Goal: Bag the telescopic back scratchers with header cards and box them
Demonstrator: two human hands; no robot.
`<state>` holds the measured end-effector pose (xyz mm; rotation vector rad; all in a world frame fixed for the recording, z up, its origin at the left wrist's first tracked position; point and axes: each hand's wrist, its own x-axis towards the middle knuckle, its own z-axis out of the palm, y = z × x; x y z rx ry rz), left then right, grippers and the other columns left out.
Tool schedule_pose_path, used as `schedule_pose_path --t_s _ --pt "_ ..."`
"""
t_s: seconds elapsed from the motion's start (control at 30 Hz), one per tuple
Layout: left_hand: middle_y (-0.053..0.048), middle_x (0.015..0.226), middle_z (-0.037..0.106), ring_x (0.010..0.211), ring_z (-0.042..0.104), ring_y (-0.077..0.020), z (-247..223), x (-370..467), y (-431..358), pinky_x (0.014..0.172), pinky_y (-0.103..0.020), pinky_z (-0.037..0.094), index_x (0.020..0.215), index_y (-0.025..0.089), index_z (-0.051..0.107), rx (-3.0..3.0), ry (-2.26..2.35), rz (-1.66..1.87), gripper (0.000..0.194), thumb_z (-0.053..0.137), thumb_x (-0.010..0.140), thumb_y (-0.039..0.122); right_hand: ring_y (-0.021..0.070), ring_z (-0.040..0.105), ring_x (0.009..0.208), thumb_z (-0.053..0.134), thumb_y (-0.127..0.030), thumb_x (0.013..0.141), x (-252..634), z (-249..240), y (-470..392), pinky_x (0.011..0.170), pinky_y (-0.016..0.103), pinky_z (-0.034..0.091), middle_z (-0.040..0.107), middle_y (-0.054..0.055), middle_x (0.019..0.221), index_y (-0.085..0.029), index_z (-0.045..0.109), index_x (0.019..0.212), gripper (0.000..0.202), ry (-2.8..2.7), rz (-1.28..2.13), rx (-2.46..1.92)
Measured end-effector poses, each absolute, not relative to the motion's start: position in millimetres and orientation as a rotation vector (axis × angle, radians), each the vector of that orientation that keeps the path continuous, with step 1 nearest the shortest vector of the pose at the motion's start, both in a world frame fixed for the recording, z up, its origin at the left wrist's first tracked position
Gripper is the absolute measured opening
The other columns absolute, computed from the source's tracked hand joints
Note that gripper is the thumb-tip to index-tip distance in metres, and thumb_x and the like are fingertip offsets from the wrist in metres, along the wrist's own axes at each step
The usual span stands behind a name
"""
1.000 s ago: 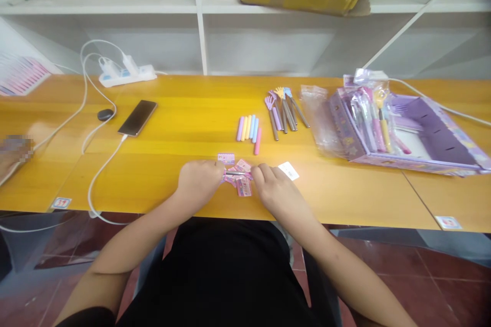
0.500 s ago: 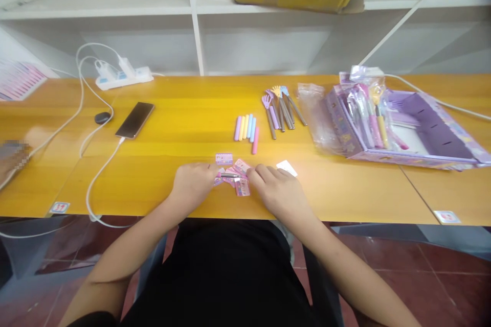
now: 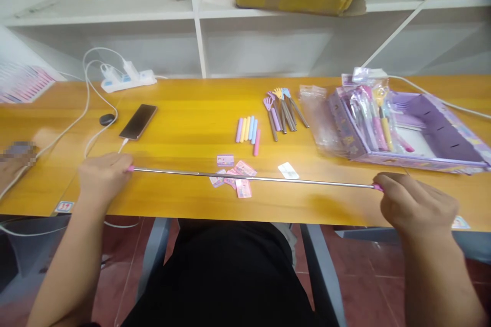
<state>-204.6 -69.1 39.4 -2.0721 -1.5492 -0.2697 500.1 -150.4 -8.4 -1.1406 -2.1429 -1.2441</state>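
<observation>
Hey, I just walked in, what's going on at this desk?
Someone is holding a thin metal rod stretched out long between both hands, the left hand on one pink end and the right hand on the other. Small pink cards lie on the desk beyond it or beneath its line. Farther back are a row of pastel handles, a bunch of hand-shaped scratchers, and a purple box holding bagged ones. A phone lies plugged in at the left.
</observation>
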Motion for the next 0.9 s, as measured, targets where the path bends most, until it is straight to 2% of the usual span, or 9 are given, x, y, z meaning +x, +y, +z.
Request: schedule_pose_path --t_s 0.13,0.23,0.37,0.53,0.63,0.73,0.9 --pt "-0.002 0.056 0.062 0.057 0.047 -0.0154 28 -190 -69 0.058 -0.026 0.021 0.056 0.02 0.054 -2.155 -1.504 -0.231 0.027 0.051 0.083 0.018 0.0134 0.065 0.064 0.058 0.0 0.096 489 -11 -162 0.059 0.025 0.045 0.082 0.001 0.093 -0.021 0.07 0.105 0.026 -2.247 -1.096 -1.337" --pt "-0.002 0.057 0.062 0.058 0.049 -0.0152 27 -185 -67 0.059 -0.026 0.021 0.057 0.019 0.053 -2.184 -1.513 -0.22 0.025 0.052 0.083 0.017 0.0136 0.067 0.062 0.06 -0.009 0.101 488 -16 -166 0.055 0.026 0.044 0.083 0.001 0.095 -0.024 0.072 0.101 0.019 -2.238 -1.025 -1.457" --pt "-0.002 0.061 0.065 0.062 0.051 -0.0162 27 -181 -68 0.061 -0.028 0.021 0.06 0.019 0.053 -2.228 -1.58 -0.175 0.024 0.052 0.084 0.017 0.0158 0.073 0.064 0.061 -0.023 0.106 496 -22 -172 0.053 0.029 0.045 0.084 0.003 0.099 -0.025 0.073 0.107 0.012 -2.173 -0.942 -1.561" --pt "-0.004 0.065 0.065 0.067 0.052 -0.0181 26 -170 -70 0.063 -0.029 0.02 0.062 0.02 0.052 -2.229 -1.721 -0.072 0.02 0.055 0.082 0.017 0.0169 0.077 0.07 0.057 -0.028 0.108 496 -29 -179 0.058 0.029 0.051 0.085 0.006 0.104 -0.026 0.072 0.108 0.015 -2.158 -0.696 -1.697" --pt "-0.005 0.067 0.066 0.068 0.051 -0.0189 30 -160 -69 0.063 -0.03 0.019 0.062 0.02 0.051 -2.22 -1.783 0.006 0.02 0.056 0.081 0.018 0.0196 0.074 0.064 0.063 -0.038 0.104 488 -34 -176 0.056 0.032 0.047 0.084 0.006 0.097 -0.027 0.072 0.097 0.015 -2.07 -0.648 -1.83" --pt "-0.006 0.067 0.064 0.068 0.048 -0.0193 38 -152 -69 0.063 -0.031 0.019 0.062 0.02 0.05 -2.2 -1.85 0.045 0.021 0.057 0.082 0.02 0.0205 0.069 0.058 0.071 -0.048 0.099 481 -36 -169 0.053 0.033 0.041 0.08 0.004 0.082 -0.026 0.069 0.088 0.024 -1.976 -0.684 -1.859" --pt "-0.007 0.069 0.066 0.068 0.052 -0.0207 45 -143 -70 0.063 -0.032 0.019 0.064 0.02 0.055 -2.154 -1.915 0.037 0.02 0.058 0.083 0.019 0.018 0.064 0.06 0.066 -0.05 0.102 478 -27 -155 0.054 0.03 0.037 0.074 0.004 0.075 -0.023 0.064 0.077 0.036 -1.85 -0.717 -1.862"
